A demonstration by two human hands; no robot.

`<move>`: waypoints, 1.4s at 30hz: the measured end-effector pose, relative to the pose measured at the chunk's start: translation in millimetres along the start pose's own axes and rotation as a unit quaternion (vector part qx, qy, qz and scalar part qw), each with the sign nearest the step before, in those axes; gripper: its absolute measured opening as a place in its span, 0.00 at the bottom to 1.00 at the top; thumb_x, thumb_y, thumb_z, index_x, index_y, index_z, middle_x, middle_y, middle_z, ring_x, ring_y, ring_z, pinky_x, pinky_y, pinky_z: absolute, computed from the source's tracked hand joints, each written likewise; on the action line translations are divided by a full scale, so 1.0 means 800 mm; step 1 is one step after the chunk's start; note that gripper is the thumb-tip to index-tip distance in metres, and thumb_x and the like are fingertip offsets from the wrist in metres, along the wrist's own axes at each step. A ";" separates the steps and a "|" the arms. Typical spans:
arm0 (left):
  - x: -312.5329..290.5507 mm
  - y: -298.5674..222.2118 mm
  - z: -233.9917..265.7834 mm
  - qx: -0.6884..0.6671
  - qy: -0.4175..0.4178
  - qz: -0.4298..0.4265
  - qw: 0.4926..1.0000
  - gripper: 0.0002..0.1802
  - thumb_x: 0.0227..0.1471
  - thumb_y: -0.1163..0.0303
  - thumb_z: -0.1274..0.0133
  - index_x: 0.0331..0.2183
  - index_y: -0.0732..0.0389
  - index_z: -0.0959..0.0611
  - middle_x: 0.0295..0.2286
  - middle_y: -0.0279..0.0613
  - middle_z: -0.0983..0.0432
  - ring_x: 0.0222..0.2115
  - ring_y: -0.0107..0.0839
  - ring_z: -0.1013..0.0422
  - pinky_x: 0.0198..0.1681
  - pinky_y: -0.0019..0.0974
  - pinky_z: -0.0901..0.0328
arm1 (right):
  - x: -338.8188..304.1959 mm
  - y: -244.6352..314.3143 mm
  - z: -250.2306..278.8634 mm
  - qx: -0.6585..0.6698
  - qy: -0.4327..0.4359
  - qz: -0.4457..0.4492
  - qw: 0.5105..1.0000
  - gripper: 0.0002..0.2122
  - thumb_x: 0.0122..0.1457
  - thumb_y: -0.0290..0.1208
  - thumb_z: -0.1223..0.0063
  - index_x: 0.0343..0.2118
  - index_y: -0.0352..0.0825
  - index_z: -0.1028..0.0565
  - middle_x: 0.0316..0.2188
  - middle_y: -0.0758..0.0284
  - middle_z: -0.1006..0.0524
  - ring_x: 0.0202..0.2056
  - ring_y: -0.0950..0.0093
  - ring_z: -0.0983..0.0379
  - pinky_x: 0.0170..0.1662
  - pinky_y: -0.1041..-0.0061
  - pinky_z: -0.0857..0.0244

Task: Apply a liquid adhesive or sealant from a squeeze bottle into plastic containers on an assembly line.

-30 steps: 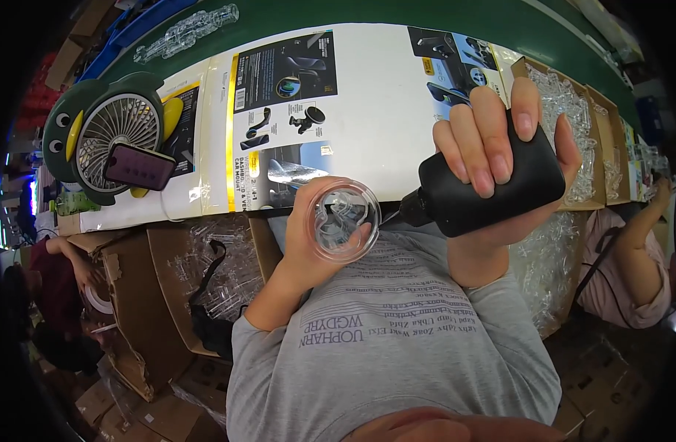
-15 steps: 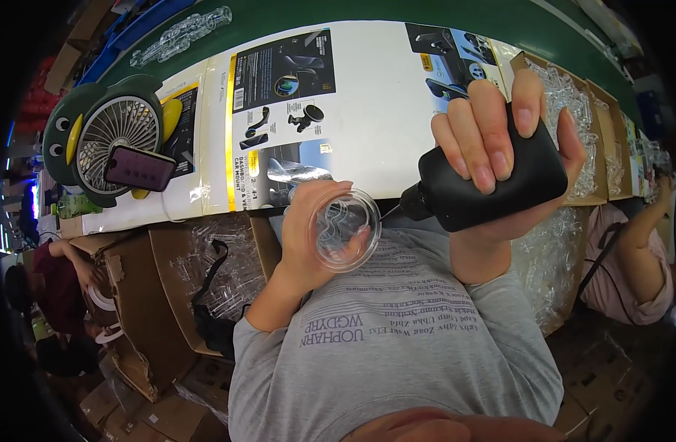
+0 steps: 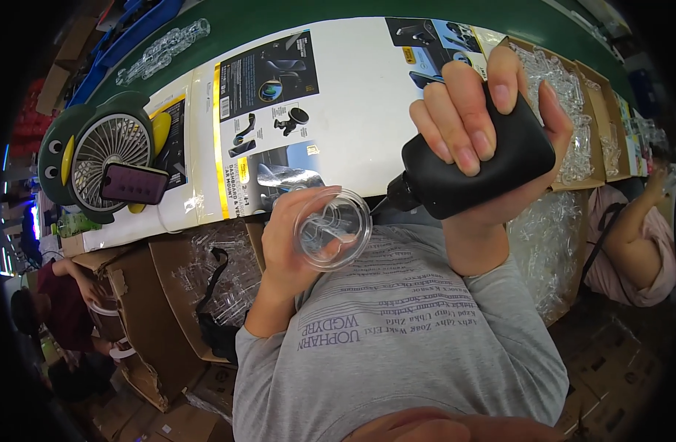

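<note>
You're gripping a clear, round, see-through plastic cup (image 3: 332,230) in your left hand (image 3: 281,225), fingers curving around its wall. Your right hand (image 3: 472,121) is clasping a black, matte, rounded-box plastic bottle (image 3: 489,169), fingers wrapping over its top side. Key relation: the bottle's long axis is running from upper right to lower left, its black tapered nozzle (image 3: 402,193) pointing left at the cup's right rim. The thin tip is sitting right beside that rim; contact unclear. The cup is lying left of the bottle, over your shirt front, its round end facing up at the camera.

Nothing is standing between nozzle and cup. Beyond both hands, a white printed cardboard sheet (image 3: 345,88) is covering the near tabletop. Far left, a dark smartphone (image 3: 134,183) is leaning against a green animal-shaped fan (image 3: 106,147). Right, a brown cardboard tray (image 3: 593,182) is holding clear plastic pieces (image 3: 573,110).
</note>
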State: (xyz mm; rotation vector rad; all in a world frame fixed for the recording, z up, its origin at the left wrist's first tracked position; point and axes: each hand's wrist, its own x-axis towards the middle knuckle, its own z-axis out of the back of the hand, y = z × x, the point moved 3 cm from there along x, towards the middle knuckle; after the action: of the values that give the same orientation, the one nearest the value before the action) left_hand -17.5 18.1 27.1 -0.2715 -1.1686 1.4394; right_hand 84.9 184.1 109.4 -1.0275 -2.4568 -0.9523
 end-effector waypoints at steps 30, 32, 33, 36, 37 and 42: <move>-0.005 0.022 -0.001 -0.238 -0.055 0.064 0.968 0.28 0.46 0.55 0.46 0.40 0.71 0.28 0.40 0.52 0.31 0.39 0.38 0.32 0.44 0.36 0.38 | 0.009 0.002 0.009 0.043 0.000 -0.015 0.999 0.14 0.58 0.41 0.74 0.25 0.38 0.39 0.15 0.71 0.38 0.16 0.82 0.42 0.26 0.82 0.44; -0.008 0.028 0.001 -0.211 -0.026 0.068 0.975 0.30 0.47 0.51 0.49 0.38 0.72 0.26 0.38 0.51 0.29 0.37 0.37 0.31 0.42 0.35 0.38 | 0.009 0.002 0.008 0.037 0.003 -0.020 0.999 0.14 0.58 0.41 0.74 0.25 0.38 0.39 0.15 0.71 0.39 0.16 0.82 0.42 0.26 0.82 0.44; -0.007 0.028 0.000 -0.210 -0.026 0.069 0.975 0.30 0.47 0.51 0.49 0.38 0.72 0.26 0.38 0.51 0.29 0.37 0.37 0.31 0.42 0.35 0.38 | 0.010 0.001 0.008 0.038 0.003 -0.020 0.999 0.14 0.58 0.41 0.74 0.25 0.38 0.39 0.15 0.71 0.39 0.16 0.82 0.42 0.26 0.82 0.44; -0.005 0.027 -0.002 -0.262 -0.025 0.102 0.959 0.29 0.47 0.51 0.49 0.37 0.72 0.25 0.35 0.50 0.27 0.36 0.37 0.30 0.41 0.35 0.37 | 0.011 -0.002 0.009 0.041 -0.001 -0.033 0.999 0.14 0.58 0.41 0.74 0.25 0.38 0.39 0.15 0.72 0.39 0.16 0.82 0.42 0.26 0.82 0.44; -0.005 0.026 -0.003 -0.308 -0.022 0.122 0.943 0.29 0.47 0.52 0.49 0.38 0.73 0.26 0.34 0.51 0.27 0.35 0.37 0.30 0.40 0.35 0.37 | 0.011 -0.003 0.008 0.044 0.003 -0.037 0.998 0.14 0.58 0.41 0.74 0.26 0.38 0.39 0.15 0.72 0.38 0.16 0.82 0.42 0.26 0.82 0.44; -0.008 0.041 -0.008 -0.446 0.011 0.160 0.880 0.27 0.48 0.56 0.47 0.38 0.72 0.31 0.32 0.54 0.26 0.33 0.38 0.28 0.38 0.35 0.35 | 0.012 -0.005 0.007 0.049 0.012 -0.045 0.998 0.14 0.58 0.41 0.75 0.26 0.38 0.39 0.15 0.72 0.38 0.16 0.82 0.42 0.26 0.83 0.45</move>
State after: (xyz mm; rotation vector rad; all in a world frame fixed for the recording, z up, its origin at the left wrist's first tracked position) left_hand -30.8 22.2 -3.8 -1.1632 -1.7736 1.0604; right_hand 75.2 190.8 108.2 -0.8755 -2.5218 -0.8572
